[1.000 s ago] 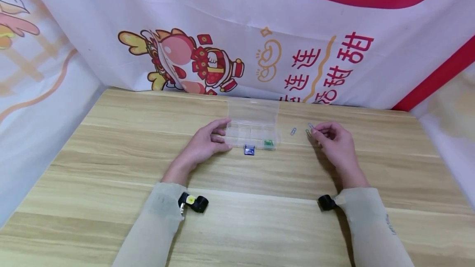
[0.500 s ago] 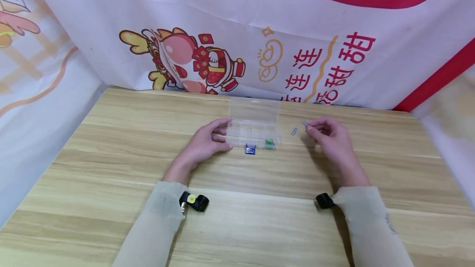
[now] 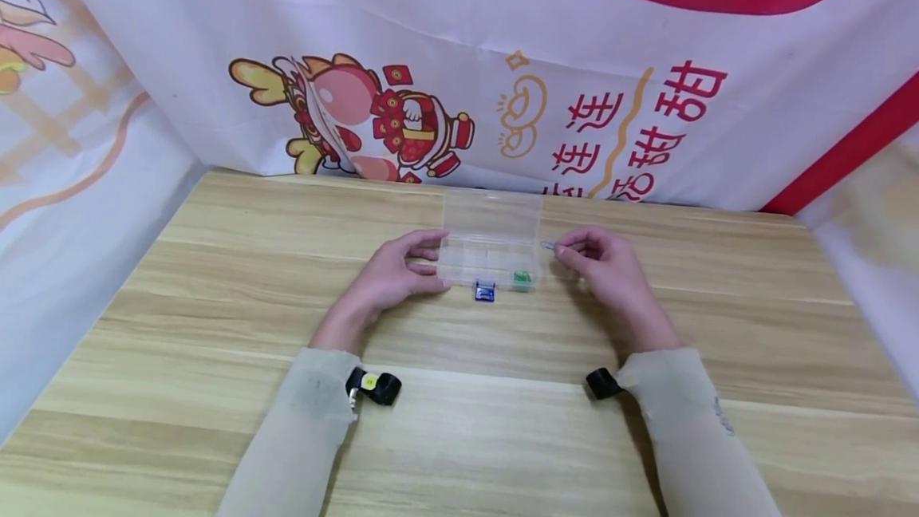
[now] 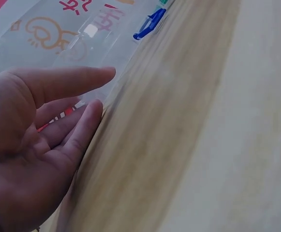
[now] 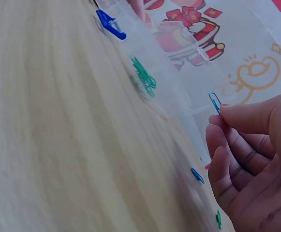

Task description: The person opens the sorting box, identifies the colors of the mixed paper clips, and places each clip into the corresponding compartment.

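A clear plastic compartment box stands on the table, its see-through lid raised at the back. My left hand grips the box's left end, thumb at the front corner and index finger at the back. Between thumb and index finger, my right hand pinches a blue paper clip just right of the box. Green paper clips lie in the front right compartment. A blue latch hangs at the front. Below my right hand, a loose blue paper clip and a green one lie on the table.
The wooden table runs back to a white printed cloth hanging close behind the lid. A wrist camera sits on the left sleeve, another black camera on the right one.
My right hand has lifted the blue paper clip and carried it left, up to the box's right end. The left hand and the box have stayed in place.
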`<state>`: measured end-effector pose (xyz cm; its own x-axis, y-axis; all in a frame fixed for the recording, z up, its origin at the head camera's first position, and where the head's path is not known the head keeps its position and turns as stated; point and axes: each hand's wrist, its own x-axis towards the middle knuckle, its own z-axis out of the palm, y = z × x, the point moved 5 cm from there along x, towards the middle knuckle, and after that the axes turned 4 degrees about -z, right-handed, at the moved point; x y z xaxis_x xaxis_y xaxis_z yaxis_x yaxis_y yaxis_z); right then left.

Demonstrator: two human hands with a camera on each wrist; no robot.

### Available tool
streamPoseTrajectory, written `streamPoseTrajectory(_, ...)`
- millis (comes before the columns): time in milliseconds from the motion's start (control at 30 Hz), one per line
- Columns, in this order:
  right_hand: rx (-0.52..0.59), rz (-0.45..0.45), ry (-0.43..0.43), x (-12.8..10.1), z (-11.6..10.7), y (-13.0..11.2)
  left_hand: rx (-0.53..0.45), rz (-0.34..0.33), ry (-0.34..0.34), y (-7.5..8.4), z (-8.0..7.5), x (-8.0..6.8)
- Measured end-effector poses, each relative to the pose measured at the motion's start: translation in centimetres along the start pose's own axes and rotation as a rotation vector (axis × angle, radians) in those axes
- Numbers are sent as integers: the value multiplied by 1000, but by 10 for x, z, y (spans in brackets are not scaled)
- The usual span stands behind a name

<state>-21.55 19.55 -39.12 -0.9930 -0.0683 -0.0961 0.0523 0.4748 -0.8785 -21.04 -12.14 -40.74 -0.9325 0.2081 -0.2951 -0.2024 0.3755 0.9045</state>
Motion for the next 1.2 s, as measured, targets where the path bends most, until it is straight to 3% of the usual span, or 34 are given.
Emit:
streamPoseTrajectory(467, 6, 4, -61, 4, 17, -1, 16, -1, 8, 3, -1, 0)
streamPoseTrajectory(867, -26, -1, -57, 6, 24, -5, 18, 10, 0, 2, 1, 0)
streamPoseTrajectory(1200, -86, -36, -35, 6, 27, -5, -13, 4, -107, 2, -5, -1)
